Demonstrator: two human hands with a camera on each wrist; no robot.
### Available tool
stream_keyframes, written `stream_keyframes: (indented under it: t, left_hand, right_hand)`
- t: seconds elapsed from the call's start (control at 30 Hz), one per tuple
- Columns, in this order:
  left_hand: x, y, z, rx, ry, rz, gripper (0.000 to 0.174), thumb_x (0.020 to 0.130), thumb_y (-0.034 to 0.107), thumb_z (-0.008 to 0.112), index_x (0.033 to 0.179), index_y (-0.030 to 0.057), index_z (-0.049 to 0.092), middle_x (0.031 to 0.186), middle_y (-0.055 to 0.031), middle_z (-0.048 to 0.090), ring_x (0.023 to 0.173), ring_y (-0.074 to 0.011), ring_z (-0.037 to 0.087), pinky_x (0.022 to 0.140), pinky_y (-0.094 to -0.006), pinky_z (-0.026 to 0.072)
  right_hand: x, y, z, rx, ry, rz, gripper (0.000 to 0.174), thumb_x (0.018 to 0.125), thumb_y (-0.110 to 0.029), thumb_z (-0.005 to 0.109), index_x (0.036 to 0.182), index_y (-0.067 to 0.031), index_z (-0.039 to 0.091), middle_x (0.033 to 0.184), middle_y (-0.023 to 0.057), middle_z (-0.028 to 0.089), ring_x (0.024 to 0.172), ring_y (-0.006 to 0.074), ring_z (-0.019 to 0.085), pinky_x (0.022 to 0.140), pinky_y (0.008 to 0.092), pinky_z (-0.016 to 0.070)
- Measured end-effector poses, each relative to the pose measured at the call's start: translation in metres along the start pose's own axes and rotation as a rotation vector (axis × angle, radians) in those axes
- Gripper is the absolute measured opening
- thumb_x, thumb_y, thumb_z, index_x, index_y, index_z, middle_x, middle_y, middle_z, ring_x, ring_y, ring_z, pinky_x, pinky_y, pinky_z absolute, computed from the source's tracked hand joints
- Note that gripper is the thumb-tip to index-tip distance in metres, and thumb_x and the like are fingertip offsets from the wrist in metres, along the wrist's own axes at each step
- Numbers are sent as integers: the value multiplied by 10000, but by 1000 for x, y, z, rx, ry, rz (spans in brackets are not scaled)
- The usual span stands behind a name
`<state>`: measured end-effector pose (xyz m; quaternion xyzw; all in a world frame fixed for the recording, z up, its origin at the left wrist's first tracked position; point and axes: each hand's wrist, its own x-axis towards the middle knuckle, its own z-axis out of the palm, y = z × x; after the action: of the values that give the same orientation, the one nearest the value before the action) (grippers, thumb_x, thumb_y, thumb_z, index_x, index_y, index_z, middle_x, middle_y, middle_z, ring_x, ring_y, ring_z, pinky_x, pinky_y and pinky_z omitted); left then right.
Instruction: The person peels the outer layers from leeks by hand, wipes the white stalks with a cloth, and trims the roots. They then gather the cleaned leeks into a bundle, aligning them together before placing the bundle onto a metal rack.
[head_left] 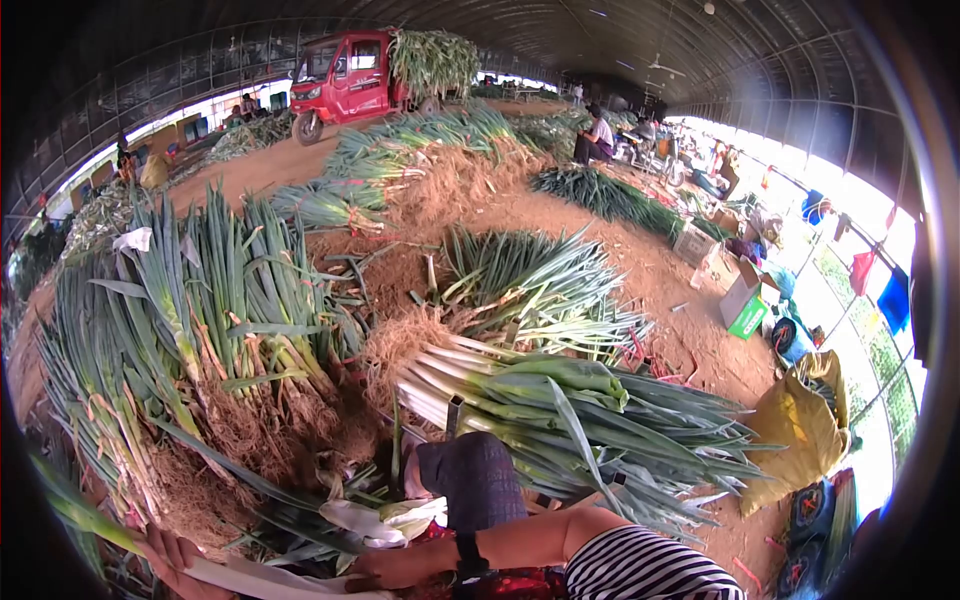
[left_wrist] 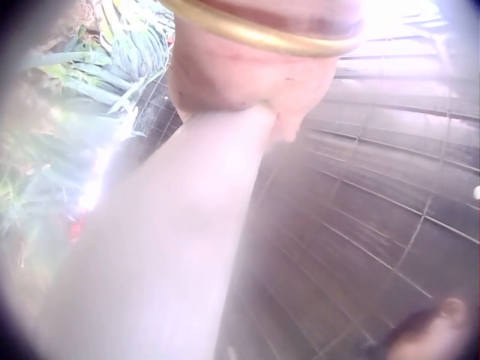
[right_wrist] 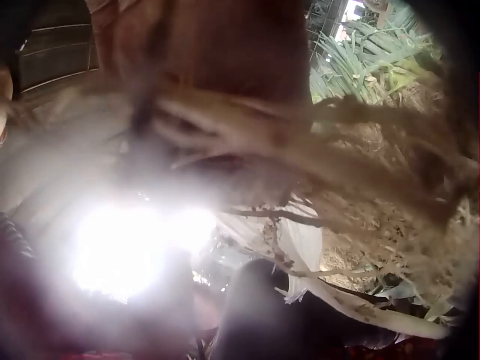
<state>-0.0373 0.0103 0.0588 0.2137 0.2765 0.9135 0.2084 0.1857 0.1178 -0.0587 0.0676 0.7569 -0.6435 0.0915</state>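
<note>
Gripping a leek (head_left: pixel 255 581) low in front, the left hand (head_left: pixel 170 562) curls around it; the right hand (head_left: pixel 390 567) is at its pale part, its grip I cannot tell. Beyond are upright leeks (head_left: pixel 195 300) and a leek pile (head_left: pixel 545 400); blurred roots (right_wrist: pixel 360 161) obstruct the right-wrist view.

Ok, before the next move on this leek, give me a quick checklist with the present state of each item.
1. Left hand gripping the leek: ok.
2. Right hand at the leek's white part: ok.
3. Right hand's grip firm: cannot tell; its fingers are unclear.
4. Right wrist view clear: not ok; blur and glare cover much of it.
5. Flat bundle lying apart from the held leek: ok.
</note>
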Motion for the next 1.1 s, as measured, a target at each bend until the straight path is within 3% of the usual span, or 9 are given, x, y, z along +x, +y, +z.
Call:
stream_keyframes:
  t: [0.2,0.3,0.37,0.47,0.6,0.63,0.83,1.03,1.1]
  left_hand:
    - [10,1,-9,-416,-174,-147,139,913,171,483,804,92,449,645,37,268,530,-68,270,505,-227,274]
    - [17,-2,-5,-543,-471,-180,162,882,176,515,923,19,508,723,-35,450,650,-147,465,603,-296,406]
    - [16,-7,22,-71,158,104,424,921,159,490,1302,17,368,859,2,451,620,-65,338,496,-191,317]
    - [19,4,48,315,362,120,430,924,175,504,1322,86,368,826,29,450,622,-37,355,510,-172,305]
    - [43,-10,-51,254,59,15,458,913,197,530,1332,99,372,893,29,477,684,-34,388,535,-168,313]
    - [40,-15,-48,251,134,18,469,912,191,531,1338,98,362,865,34,459,674,-31,373,528,-168,301]
    - [32,-24,-55,153,55,53,477,909,176,530,1340,83,348,821,31,423,647,-31,340,508,-180,283]
    - [26,-17,-44,-178,-116,-7,477,934,159,463,1357,55,270,791,17,354,613,-63,304,514,-199,297]
    - [27,-7,-43,-178,163,-63,481,945,211,434,1361,55,250,792,10,350,607,-76,306,516,-212,318]
  right_hand:
    - [1,30,14,202,98,89,600,882,-496,490,1176,27,493,1040,91,576,973,169,504,865,301,393]
    - [4,26,16,425,49,65,616,870,-516,500,1154,30,514,987,66,577,929,142,503,807,290,405]
    - [4,5,6,444,29,41,593,865,-531,498,1085,16,555,834,48,581,805,120,513,703,285,420]
    - [-6,-28,-8,95,279,-6,515,899,-465,484,980,38,558,752,85,564,695,122,492,615,307,420]
    - [-11,-35,-10,100,200,106,468,922,-417,460,1008,34,550,745,136,571,677,174,506,642,331,424]
    - [-5,-16,-1,-11,306,-102,466,930,-394,440,1008,54,543,771,191,586,693,235,539,665,359,431]
    - [8,27,-1,-151,252,-20,468,928,-370,437,1005,80,539,860,257,586,778,299,590,721,397,441]
    - [2,17,2,-77,376,-55,582,887,-478,463,939,95,553,839,221,603,767,312,594,715,405,458]
    - [-1,8,-10,147,95,246,696,814,-610,499,861,82,568,712,96,562,666,168,535,610,337,446]
